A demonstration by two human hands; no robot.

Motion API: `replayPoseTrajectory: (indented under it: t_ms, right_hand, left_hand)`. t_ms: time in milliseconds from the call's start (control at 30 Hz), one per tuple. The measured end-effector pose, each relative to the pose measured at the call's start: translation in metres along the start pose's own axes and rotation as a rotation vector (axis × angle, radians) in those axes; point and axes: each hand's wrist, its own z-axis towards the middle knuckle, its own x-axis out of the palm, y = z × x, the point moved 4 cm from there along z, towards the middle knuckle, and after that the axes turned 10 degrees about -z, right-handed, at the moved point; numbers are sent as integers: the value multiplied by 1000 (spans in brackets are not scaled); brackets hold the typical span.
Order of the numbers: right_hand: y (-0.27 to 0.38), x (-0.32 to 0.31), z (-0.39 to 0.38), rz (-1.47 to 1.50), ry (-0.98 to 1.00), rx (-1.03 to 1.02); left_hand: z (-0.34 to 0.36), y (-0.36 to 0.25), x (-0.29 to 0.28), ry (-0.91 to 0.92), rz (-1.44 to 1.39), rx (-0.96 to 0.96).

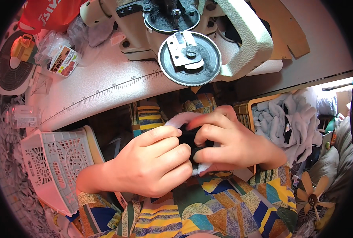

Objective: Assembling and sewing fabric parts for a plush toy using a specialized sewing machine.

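Observation:
Both of my hands meet over my lap, just in front of the table edge, around a small fluffy fabric piece (179,119) that is pale on one side and black on the other. My left hand (154,162) is closed on its left edge, the fingers curled and pinching. From the right, my right hand (228,139) grips the same piece with bent fingers, some of them in the black hollow. A pale tuft shows below the fingertips. Most of the piece is hidden by my hands, so its full shape cannot be made out.
Above my hands stands a cream-coloured sewing machine (250,51) with toothed discs (208,65). The white table (89,81) bears a ruler scale, a clear jar (23,116) and packaging. A white plastic basket (57,158) is left; a yellow basket (246,115) of fluffy pieces and a fan (312,198) are right.

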Motion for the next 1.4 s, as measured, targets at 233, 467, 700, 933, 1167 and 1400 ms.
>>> replayPoseTrajectory:
  t_ms: [233,467,700,933,1167,1400]
  right_hand:
    - [-6,-14,-2,24,-33,82]
    - [-2,-19,-4,-151,-54,43]
    - [-2,-10,-2,-19,51,173]
    - [-4,-10,-3,139,-20,161]
    - [0,-6,-2,76,-209,106]
    - [7,-12,-4,-53,-261,51]
  left_hand:
    - [-6,-1,-2,8,44,23]
    - [-10,0,-3,-25,54,32]
    - [-11,0,1,-8,82,56]
    - [-14,-2,-4,-27,112,76]
    - [-4,6,-6,37,-35,-97]
    - [-8,-4,-2,5,141,13]
